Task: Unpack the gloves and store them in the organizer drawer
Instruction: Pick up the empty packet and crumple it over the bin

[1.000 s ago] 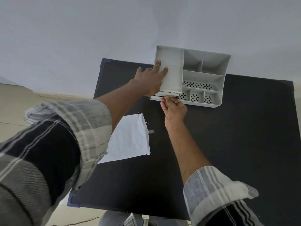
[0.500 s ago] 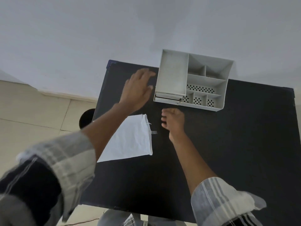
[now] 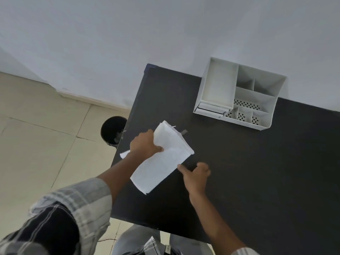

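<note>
Head view | our left hand (image 3: 145, 144) grips the white package (image 3: 163, 159) by its upper edge, fingers closed round it, above the black table (image 3: 257, 181) | our right hand (image 3: 196, 176), loosely open, holds nothing, thumb touching the package's right edge | the white organizer (image 3: 239, 94) sits well beyond both hands, drawer slightly out.

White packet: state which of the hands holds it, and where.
Left hand grips the packet at its left edge near the far end; right hand holds nothing.
</note>
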